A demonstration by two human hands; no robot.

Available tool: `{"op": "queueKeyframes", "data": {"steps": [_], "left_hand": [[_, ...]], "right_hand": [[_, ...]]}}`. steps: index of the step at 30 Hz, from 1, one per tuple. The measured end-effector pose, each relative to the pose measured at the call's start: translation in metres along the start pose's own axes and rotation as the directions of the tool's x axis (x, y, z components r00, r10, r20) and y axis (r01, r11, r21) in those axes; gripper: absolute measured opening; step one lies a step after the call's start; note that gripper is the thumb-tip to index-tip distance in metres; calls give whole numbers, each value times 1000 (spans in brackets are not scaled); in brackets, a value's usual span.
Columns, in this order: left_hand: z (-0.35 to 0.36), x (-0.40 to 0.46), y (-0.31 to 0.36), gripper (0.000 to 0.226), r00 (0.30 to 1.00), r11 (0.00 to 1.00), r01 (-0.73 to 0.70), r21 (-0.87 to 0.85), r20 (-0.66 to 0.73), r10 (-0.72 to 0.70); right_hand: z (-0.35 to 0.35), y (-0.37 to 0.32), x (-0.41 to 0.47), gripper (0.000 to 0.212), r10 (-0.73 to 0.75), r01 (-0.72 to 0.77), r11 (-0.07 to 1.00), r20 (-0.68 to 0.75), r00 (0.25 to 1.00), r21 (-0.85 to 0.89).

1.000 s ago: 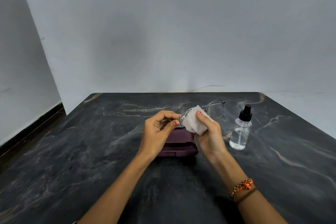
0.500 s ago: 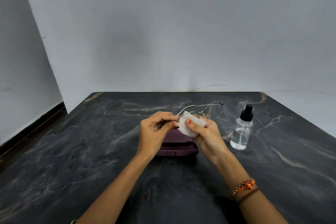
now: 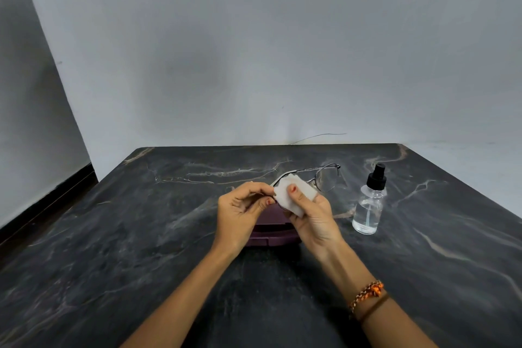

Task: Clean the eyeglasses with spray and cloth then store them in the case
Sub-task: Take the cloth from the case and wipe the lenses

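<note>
hands: left hand (image 3: 240, 213) and right hand (image 3: 313, 216) side by side above the case (image 3: 271, 234)
glasses (image 3: 324, 178): between the hands, behind the cloth (image 3: 293, 196)
case: on the table (image 3: 113, 248), under the hands
bottle (image 3: 368, 203): upright, right of the case

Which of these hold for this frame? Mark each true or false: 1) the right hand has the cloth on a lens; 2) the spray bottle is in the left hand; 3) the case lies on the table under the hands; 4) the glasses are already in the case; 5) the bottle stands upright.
1) True: the right hand presses the white cloth over one lens of the eyeglasses.
2) False: the left hand pinches the frame's end; the spray bottle stands alone on the table.
3) True: the maroon case lies there, closed as far as visible.
4) False: the eyeglasses are held above it.
5) True.
</note>
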State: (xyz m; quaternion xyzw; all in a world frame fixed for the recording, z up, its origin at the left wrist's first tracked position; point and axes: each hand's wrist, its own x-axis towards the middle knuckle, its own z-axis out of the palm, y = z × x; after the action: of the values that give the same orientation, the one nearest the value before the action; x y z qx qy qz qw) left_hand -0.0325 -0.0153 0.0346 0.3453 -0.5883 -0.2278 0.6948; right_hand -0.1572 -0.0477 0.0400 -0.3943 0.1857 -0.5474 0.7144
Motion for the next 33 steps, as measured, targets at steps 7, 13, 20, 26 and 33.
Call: {"op": "queueKeyframes", "data": {"steps": [7, 13, 20, 26, 33], "left_hand": [[-4, 2, 1, 28, 1000, 1000, 13, -17, -13, -13], [-1, 1, 2, 26, 1000, 1000, 26, -1, -12, -26], [1, -1, 2, 35, 998, 997, 49, 62, -36, -47], [3, 0, 8, 36, 997, 994, 79, 79, -19, -77], [13, -1, 4, 36, 997, 992, 76, 97, -13, -75]], "right_hand": [[-6, -10, 3, 49, -40, 58, 972, 84, 996, -229], [-4, -7, 1, 17, -29, 28, 994, -5, 1000, -103], [1, 10, 0, 22, 24, -20, 999, -78, 997, 47], [-6, -4, 3, 12, -53, 55, 982, 11, 999, -183], [-8, -2, 7, 22, -86, 80, 991, -53, 995, -108]]}}
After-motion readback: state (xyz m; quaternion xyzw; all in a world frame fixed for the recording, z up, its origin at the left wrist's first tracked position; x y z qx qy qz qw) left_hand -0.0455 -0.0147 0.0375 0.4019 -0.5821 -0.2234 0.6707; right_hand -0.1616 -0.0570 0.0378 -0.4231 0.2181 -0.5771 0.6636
